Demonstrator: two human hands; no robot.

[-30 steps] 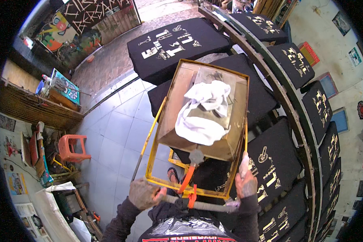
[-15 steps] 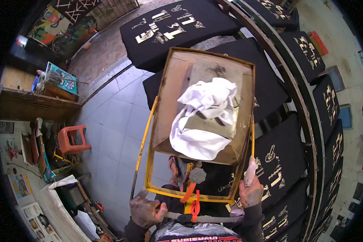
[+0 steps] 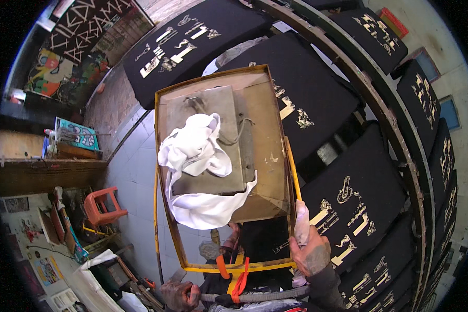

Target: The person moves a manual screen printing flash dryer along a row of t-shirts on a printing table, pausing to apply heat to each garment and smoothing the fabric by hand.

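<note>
A yellow-framed metal rig [image 3: 218, 269] with a shallow, rusty-edged tray [image 3: 268, 156] stands in front of me. On the tray lies a grey box-like metal piece [image 3: 233, 156], with a crumpled white cloth [image 3: 203, 208] draped over it and the tray's near edge. My right hand [image 3: 312, 253] is closed round a pale wrapped grip [image 3: 301, 221] at the right side of the frame. At the lower left, my left hand [image 3: 182, 295] is curled round the end of a grey wrapped bar [image 3: 260, 294]. An orange strap [image 3: 240, 286] is tied near that bar, beside an orange hose [image 3: 222, 268].
Black printed shirts [image 3: 348, 208] lie on slanted boards along a metal rail [image 3: 395, 130] at the right, with another printed shirt [image 3: 192, 47] ahead. To the left are a red plastic stool [image 3: 105, 205], grey floor tiles [image 3: 132, 182] and a cluttered shelf [image 3: 52, 169].
The rig and cloth have shifted left in the picture and tilted the other way, and the surroundings have shifted too. Both hands keep their grip; the left one sits lower.
</note>
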